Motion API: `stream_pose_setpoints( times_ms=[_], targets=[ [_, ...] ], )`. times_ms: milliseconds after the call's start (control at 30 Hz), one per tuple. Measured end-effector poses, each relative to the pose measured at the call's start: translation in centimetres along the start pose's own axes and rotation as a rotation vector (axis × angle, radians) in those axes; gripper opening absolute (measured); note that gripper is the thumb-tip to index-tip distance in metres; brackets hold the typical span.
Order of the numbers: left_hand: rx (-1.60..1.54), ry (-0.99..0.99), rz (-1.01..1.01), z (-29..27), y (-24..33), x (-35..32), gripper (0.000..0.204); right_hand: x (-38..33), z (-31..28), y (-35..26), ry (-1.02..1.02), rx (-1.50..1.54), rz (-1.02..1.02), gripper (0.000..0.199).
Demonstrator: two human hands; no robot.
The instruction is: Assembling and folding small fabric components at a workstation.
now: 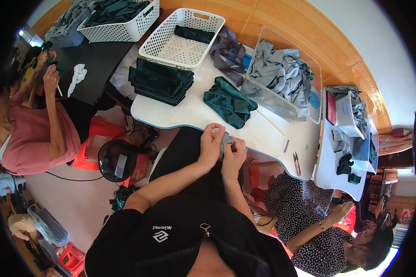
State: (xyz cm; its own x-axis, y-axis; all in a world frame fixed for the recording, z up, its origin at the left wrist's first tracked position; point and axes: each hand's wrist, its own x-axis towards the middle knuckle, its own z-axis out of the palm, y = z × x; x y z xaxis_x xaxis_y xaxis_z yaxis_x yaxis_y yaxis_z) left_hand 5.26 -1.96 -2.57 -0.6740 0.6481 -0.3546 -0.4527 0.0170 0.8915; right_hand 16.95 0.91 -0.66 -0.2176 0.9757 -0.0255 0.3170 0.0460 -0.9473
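My left hand (211, 142) and my right hand (235, 154) meet at the near edge of the white table (189, 113). Both pinch a small grey cloth piece (226, 138) between them, just above my lap. A loose heap of dark green velvet pieces (229, 102) lies on the table right beyond my hands. A neat stack of folded green pieces (162, 82) sits further left. A clear plastic bin (309, 99) filled with grey cloth (282, 74) stands at the right of the table.
A white perforated basket (171, 46) holds one green piece; a second basket (120, 27) sits on a black table. Thread snips (297, 162) and a thin stick (270, 122) lie on the table. One person in pink sits left, another in a dotted dress right.
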Motion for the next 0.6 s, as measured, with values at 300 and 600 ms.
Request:
stream_pose_setpoints(
  times_ms=[300, 600],
  targets=[
    [0.557, -0.160, 0.286, -6.5, 5.9, 2.6, 0.031, -3.1, 0.2, -1.0, -0.347, -0.080, -0.029, 0.026],
    [0.484, -0.761, 0.133, -8.1, 5.2, -1.4, 0.026, -7.9, -0.8, -0.7, -1.428, 1.230, 0.785, 0.073]
  ],
)
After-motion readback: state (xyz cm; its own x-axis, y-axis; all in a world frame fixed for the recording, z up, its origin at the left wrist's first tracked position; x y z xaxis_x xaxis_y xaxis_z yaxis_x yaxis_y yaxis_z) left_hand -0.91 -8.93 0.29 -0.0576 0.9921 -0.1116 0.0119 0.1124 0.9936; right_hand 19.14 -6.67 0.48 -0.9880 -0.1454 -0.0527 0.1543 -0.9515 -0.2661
